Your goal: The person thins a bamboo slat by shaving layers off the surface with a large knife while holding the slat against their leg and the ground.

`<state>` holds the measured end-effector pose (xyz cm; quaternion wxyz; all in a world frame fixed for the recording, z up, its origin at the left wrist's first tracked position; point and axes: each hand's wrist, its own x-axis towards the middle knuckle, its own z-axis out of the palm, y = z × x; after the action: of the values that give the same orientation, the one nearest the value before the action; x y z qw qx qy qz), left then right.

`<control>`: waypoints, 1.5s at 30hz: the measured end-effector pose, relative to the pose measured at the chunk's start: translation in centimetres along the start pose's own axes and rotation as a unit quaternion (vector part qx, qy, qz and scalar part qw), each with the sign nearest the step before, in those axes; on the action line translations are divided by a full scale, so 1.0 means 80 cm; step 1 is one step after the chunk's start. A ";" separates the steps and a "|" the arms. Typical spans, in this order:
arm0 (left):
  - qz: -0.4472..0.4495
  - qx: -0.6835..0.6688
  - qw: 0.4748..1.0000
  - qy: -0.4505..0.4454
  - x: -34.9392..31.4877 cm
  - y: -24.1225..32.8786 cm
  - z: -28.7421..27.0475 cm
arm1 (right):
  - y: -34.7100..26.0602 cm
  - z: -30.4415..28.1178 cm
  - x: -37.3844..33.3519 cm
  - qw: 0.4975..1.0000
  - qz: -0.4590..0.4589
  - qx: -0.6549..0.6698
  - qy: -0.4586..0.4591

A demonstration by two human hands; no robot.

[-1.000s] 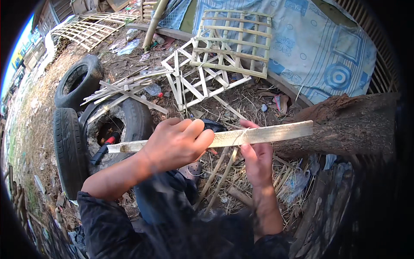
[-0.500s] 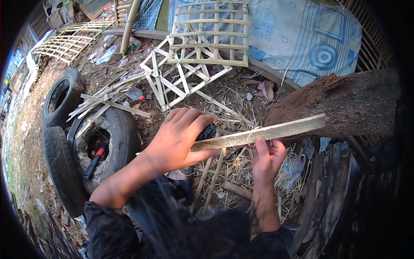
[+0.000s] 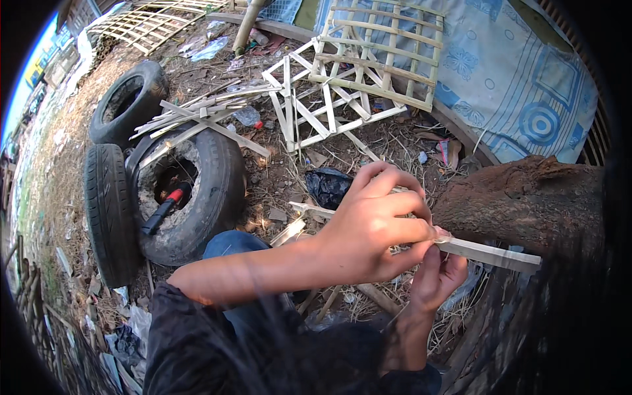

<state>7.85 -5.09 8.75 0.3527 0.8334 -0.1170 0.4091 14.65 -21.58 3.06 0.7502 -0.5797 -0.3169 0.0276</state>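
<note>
A flat pale bamboo strip (image 3: 490,253) slants across in front of me, its right end sticking out past my hands. My right hand (image 3: 438,280) grips it from below, thumb and fingers pinched on it. Over its middle lies my left hand (image 3: 388,224), fingers bent and fingertips pressed together on the strip beside a thin pale tie (image 3: 440,239). The left hand hides most of the tie. Left of that hand a pointed pale strip end (image 3: 306,208) shows; whether it belongs to the same piece I cannot tell.
Old tyres (image 3: 191,197) stand at the left, one bearing loose bamboo strips (image 3: 204,112) and a red-and-black tool (image 3: 168,207) inside. Beyond are a lashed slat frame (image 3: 329,108) and a bamboo grid (image 3: 382,52). A thick log (image 3: 520,197) lies right; a black plastic bag (image 3: 327,186) is ahead.
My left hand has moved right along the strip, from its left end to beside my right hand. The strip now tilts down to the right. The view has shifted left.
</note>
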 end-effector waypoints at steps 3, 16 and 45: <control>-0.019 -0.026 0.999 0.017 0.008 -0.003 -0.004 | 0.025 -0.009 -0.011 0.997 -0.001 -0.046 0.055; -0.319 0.393 0.856 -0.107 -0.038 -0.178 -0.137 | 0.000 -0.078 -0.024 0.977 0.068 -0.096 0.178; -0.523 -0.330 0.640 -0.456 -0.083 -0.049 0.059 | -0.139 -0.332 -0.076 0.889 0.341 -0.280 0.124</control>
<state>8.38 -6.08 -0.22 0.6611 0.6648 0.0654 -0.3417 19.70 -50.34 6.83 0.5343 -0.8368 0.0014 0.1195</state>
